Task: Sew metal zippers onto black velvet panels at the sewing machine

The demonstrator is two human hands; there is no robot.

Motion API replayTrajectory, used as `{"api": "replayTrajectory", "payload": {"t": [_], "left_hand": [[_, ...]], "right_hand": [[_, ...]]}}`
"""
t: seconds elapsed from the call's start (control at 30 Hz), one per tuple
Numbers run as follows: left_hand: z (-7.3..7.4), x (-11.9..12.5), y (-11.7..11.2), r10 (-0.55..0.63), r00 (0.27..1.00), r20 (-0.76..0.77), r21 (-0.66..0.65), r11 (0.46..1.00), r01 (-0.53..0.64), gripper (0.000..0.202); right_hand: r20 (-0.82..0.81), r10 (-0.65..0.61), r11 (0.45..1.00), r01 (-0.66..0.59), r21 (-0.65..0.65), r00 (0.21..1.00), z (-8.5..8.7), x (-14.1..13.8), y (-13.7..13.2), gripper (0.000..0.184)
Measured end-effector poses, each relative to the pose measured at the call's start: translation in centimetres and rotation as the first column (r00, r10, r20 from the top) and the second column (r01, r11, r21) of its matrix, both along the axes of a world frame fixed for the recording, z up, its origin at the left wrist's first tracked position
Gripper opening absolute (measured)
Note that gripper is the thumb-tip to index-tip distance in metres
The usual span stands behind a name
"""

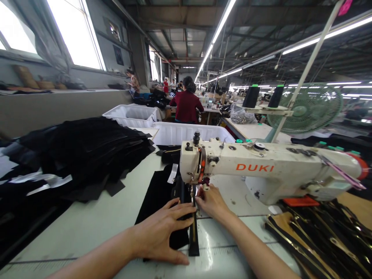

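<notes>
Fabric (152,197) lies on the table (99,228), partly hidden by the left hand (162,232), whose spread fingers reach a zipper strip (194,240). Below the sewing machine's (226,164) head, the right hand (213,202) curls its fingers; whether they pinch anything, I cannot tell.

Over at frame left, a fabric heap (75,143) lies on the table (101,221); right of centre stands the sewing machine (226,166), a cloth piece (155,193) at its left end, zipper strips (334,242) before it, lower right. Behind, mid-frame: a bin (188,133), a person (187,102) beyond.
</notes>
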State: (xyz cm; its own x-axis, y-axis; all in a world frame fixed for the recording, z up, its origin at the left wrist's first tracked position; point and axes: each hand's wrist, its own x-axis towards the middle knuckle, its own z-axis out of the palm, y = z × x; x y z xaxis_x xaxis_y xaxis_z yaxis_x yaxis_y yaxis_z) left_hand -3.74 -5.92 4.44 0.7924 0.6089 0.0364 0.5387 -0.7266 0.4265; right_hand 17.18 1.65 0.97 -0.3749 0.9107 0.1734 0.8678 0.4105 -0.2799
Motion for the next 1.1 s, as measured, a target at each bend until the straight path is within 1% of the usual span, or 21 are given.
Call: {"api": "replayTrajectory", "payload": {"t": [0.07, 0.13, 0.2, 0.3, 0.4, 0.57, 0.67, 0.8, 0.9, 0.93, 1.0, 1.07, 1.1], "left_hand": [[-0.1, -0.2, 0.2, -0.016, 1.000, 0.003, -0.065, 0.998, 0.016, 0.074], [-0.1, -0.2, 0.4, -0.022, 1.000, 0.022, -0.104, 0.994, 0.025, 0.074], [-0.1, -0.2, 0.5, -0.020, 0.999, 0.044, -0.118, 0.993, 0.025, 0.074], [0.0, -0.2, 0.8, -0.030, 0.997, 0.068, -0.126, 0.991, 0.038, 0.076], [-0.1, -0.2, 0.9, -0.045, 0.994, 0.096, -0.114, 0.992, 0.056, 0.077], [-0.5, -0.2, 1.0, -0.046, 0.995, 0.092, -0.095, 0.994, 0.055, 0.077], [-0.6, -0.2, 1.1, -0.050, 0.996, 0.080, -0.080, 0.995, 0.056, 0.077], [-0.6, -0.1, 1.2, -0.039, 0.999, 0.025, -0.072, 0.997, 0.040, 0.076], [-0.5, 0.0, 1.0, -0.037, 0.999, 0.001, -0.043, 0.998, 0.037, 0.076], [-0.5, 0.0, 0.9, -0.020, 1.000, 0.002, -0.020, 1.000, 0.020, 0.076], [-0.5, 0.0, 0.6, 0.025, 1.000, 0.017, 0.029, 0.999, -0.025, 0.075], [-0.4, -0.1, 0.3, 0.050, 0.998, 0.029, 0.055, 0.997, -0.051, 0.076], [-0.4, -0.1, 0.2, 0.052, 0.998, 0.031, 0.060, 0.997, -0.054, 0.078]], "right_hand": [[0.012, -0.039, 0.999, 0.039, 0.004, 0.999, 0.0, -0.3, -0.3, 0.007], [0.017, -0.088, 0.996, 0.087, 0.021, 0.996, -0.1, -0.8, -0.7, 0.012], [0.013, -0.137, 0.990, 0.136, 0.035, 0.991, -0.3, -1.1, -0.8, 0.016], [0.000, -0.190, 0.981, 0.190, 0.029, 0.982, -0.6, -1.4, -0.2, 0.018], [-0.004, -0.200, 0.980, 0.200, 0.023, 0.980, -0.8, -1.2, 0.3, 0.017], [-0.005, -0.193, 0.980, 0.193, 0.056, 0.981, -0.9, -1.1, -0.6, 0.015], [-0.010, -0.189, 0.979, 0.189, 0.073, 0.982, -1.2, -1.6, 0.3, 0.017], [-0.016, -0.129, 0.988, 0.130, 0.078, 0.992, -1.8, -1.9, 3.3, 0.019], [-0.024, -0.065, 0.995, 0.066, 0.080, 0.998, -1.6, -0.8, 4.4, 0.018], [-0.029, -0.035, 0.995, 0.037, 0.091, 0.999, -1.4, -0.2, 4.2, 0.018], [-0.041, 0.056, 0.991, -0.051, 0.127, 0.998, -1.0, 1.1, 3.0, 0.022], [-0.038, 0.196, 0.969, -0.187, 0.161, 0.980, -0.9, 2.1, 1.2, 0.027], [-0.030, 0.277, 0.949, -0.268, 0.167, 0.960, -0.9, 2.5, 0.2, 0.027]]}}
